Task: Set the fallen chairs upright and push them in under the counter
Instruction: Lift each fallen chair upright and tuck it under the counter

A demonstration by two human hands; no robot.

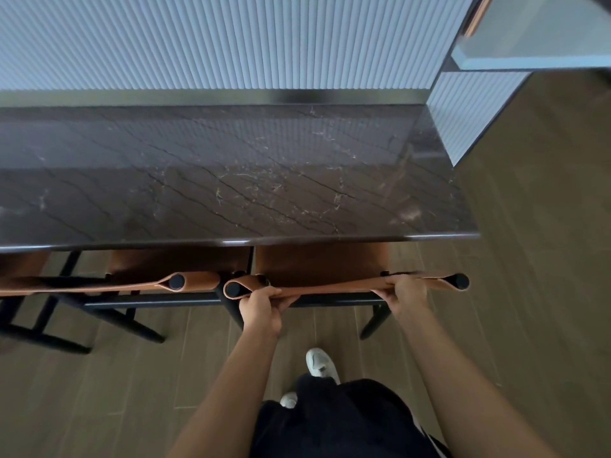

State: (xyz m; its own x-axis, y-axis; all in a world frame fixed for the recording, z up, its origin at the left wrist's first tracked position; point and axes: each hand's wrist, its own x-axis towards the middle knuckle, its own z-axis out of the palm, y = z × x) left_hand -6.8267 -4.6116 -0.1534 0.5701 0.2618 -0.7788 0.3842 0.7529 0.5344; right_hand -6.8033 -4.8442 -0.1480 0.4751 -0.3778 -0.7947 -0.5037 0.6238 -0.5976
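The chair (320,261) stands upright at the right end of the row, its tan seat partly tucked beneath the near edge of the dark marble tabletop (231,180). Its leather backrest (334,286) runs parallel to that edge, just clear of it on the person's side. The backrest's right post (460,281) sits a little inside the tabletop's right end, with wood-plank floor (535,266) beyond it. On the other side room is tight: the left post (234,288) lies right beside the looped backrest end of the neighbouring chair (178,261), and whether the two touch cannot be told. That neighbour is also upright with its seat under the tabletop edge. A fluted panel (231,44) rises along the tabletop's far side.

Both arms reach forward. The left hand (261,307) grips the backrest's top edge close to the left post, fingers curled over the strap. The right hand (408,294) holds the same strap near its right end, fingers wrapped over the far side. A white shoe (320,361) is planted on the floor behind the chair.
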